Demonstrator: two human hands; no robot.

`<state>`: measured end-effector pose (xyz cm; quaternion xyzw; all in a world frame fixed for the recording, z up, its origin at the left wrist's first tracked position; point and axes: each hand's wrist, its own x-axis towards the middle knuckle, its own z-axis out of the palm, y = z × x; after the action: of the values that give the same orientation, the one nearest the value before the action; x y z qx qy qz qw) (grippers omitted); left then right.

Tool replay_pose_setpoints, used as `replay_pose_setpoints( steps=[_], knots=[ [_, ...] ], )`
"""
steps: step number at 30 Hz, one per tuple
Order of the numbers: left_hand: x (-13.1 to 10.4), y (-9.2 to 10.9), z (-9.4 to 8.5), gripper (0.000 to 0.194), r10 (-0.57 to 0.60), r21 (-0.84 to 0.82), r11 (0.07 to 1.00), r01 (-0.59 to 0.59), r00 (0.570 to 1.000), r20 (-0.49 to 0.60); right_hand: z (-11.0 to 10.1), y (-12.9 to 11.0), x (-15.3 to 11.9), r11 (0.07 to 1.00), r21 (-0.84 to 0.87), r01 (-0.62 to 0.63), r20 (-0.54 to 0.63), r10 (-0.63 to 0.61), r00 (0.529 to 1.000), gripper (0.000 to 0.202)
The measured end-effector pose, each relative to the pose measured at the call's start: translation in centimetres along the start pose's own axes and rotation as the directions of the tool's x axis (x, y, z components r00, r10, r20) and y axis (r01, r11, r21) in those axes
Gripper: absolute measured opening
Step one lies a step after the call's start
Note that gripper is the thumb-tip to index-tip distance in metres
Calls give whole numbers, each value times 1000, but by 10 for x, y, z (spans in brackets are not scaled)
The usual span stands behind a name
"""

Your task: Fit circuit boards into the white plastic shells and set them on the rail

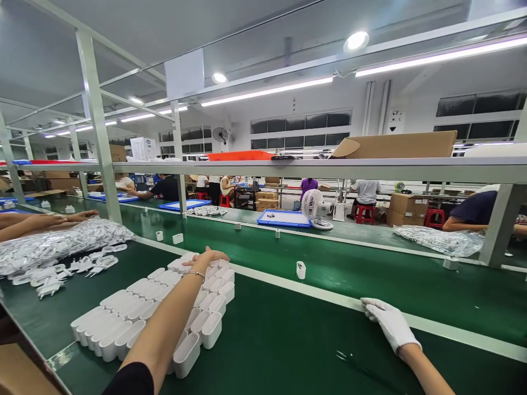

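My bare left hand, a bracelet at its wrist, reaches across a block of white oval plastic housings set in close rows on the green table. Its fingers stretch over the far housings; whether it touches one I cannot tell. My right hand, in a white glove, lies on the pale strip along the belt, with its fingers extended and nothing visible in them. Nearest to it on the belt stands a single white housing with something dark inside. A thin forked-tip tool lies below and left of the glove.
The green conveyor belt carries more small white parts. At left, another person's hands are by a bag of parts and loose white pieces. An overhead shelf crosses, with a post at right. A white fan stands beyond.
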<state>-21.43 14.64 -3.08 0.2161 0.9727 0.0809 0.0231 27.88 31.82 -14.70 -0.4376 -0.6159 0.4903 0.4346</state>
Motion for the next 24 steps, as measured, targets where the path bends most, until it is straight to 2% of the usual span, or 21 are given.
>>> replay_pose_setpoints(
  steps=[3, 6, 8, 11, 14, 16, 18, 20, 22, 24],
  knots=[
    [-1, -2, 0, 69, -109, 39, 994, 106, 989, 100, 1, 4, 2, 1000, 5, -8, -8, 8, 1000, 32],
    [-7, -3, 2, 90, -89, 51, 995, 85, 991, 99, 1, 10, 7, 1000, 16, 2, -2, -2, 1000, 32],
    [-12, -1, -1, 101, -46, 42, 998, 43, 996, 70, 0, 13, 9, 1000, 23, 10, -2, -10, 1000, 33],
    [-26, 11, -16, 103, 46, 24, 999, -46, 999, -2, -1, 16, 11, 1000, 18, 12, -12, -11, 1000, 33],
    [-52, 36, -35, 106, 170, 26, 985, -168, 983, -75, -3, 19, 12, 1000, 9, 9, -11, -8, 1000, 35],
    [-78, 57, -39, 109, 258, 43, 966, -255, 963, -82, -4, 21, 13, 1000, 0, 5, -7, -5, 1000, 38],
    [-106, 77, -33, 109, 346, 68, 937, -342, 937, -42, -5, 23, 14, 1000, -9, 1, -8, -1, 1000, 41],
    [-131, 92, -18, 110, 420, 99, 902, -420, 907, 24, -5, 23, 15, 1000, -15, 1, -9, -1, 1000, 43],
    [-147, 101, 1, 114, 442, 136, 883, -450, 893, 88, -6, 23, 15, 1000, -20, 6, -7, -6, 1000, 43],
    [-153, 102, 19, 114, 418, 176, 883, -434, 900, 125, -6, 22, 15, 999, -30, 12, 1, -12, 1000, 42]
  ],
)
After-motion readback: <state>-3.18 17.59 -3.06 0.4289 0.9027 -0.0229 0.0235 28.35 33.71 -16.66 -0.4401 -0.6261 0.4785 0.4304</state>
